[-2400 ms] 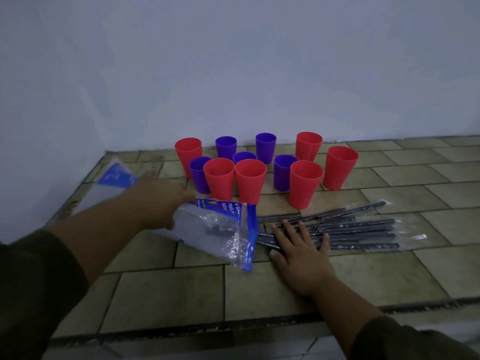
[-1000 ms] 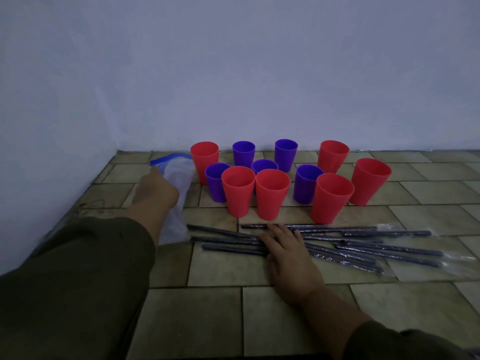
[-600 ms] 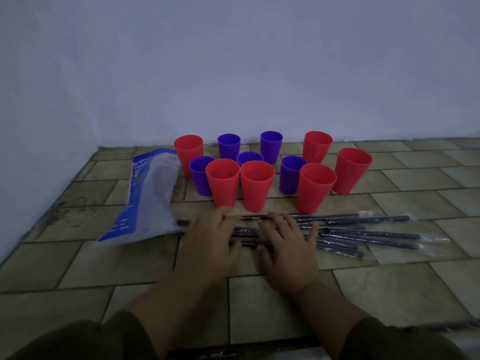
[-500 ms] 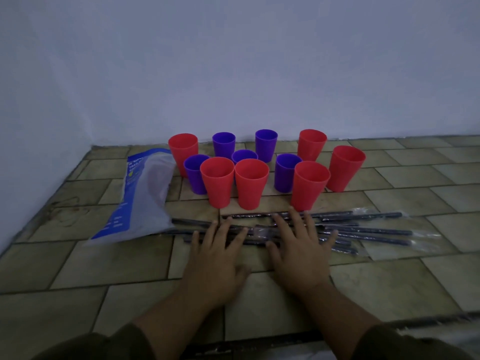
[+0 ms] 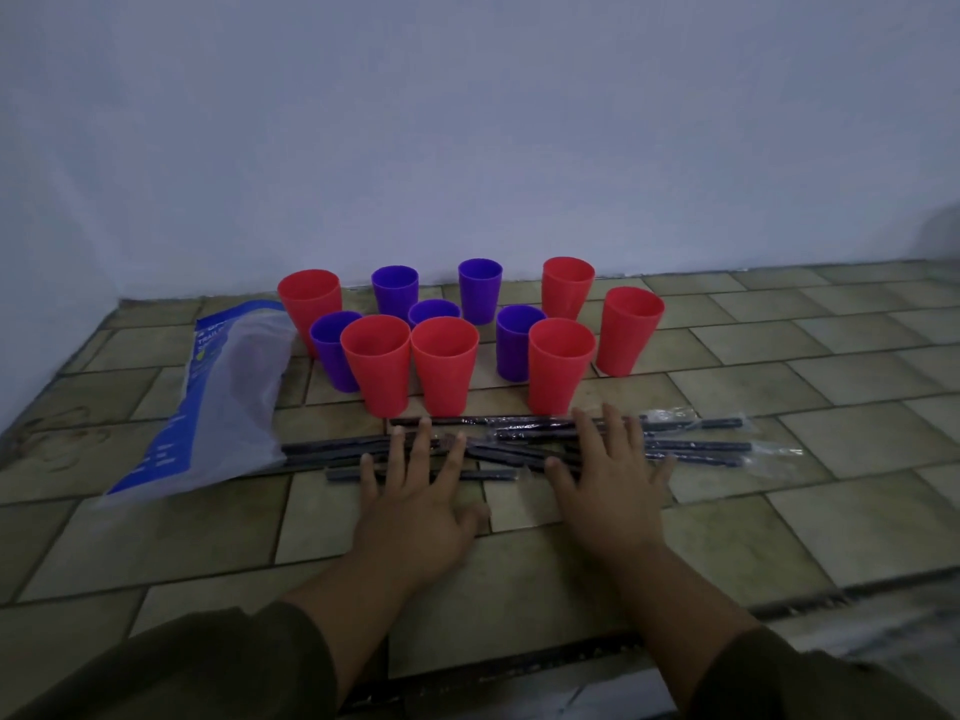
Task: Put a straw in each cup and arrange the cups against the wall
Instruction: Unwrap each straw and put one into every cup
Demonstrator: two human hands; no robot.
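both hands flat, fingers spread straight, gripping nothing: left hand (image 5: 415, 504) and right hand (image 5: 610, 491) press on wrapped straws (image 5: 696, 445) lying on tiled counter (image 5: 831, 511). red and purple cups (image 5: 444, 371) upright, clustered just behind straws, near wall (image 5: 467, 122). plastic bag (image 5: 218, 397) lies left.

Both hands, left (image 5: 415, 504) & right (image 5: 610, 491), flat on wrapped straws (image 5: 691, 446) before cups (image 5: 444, 371).

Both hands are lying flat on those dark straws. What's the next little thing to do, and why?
Probably pinch one of the straws with the right hand. It and the left hand lie flat on them, holding none; every cup looks empty, and a red cup stands just beyond it.
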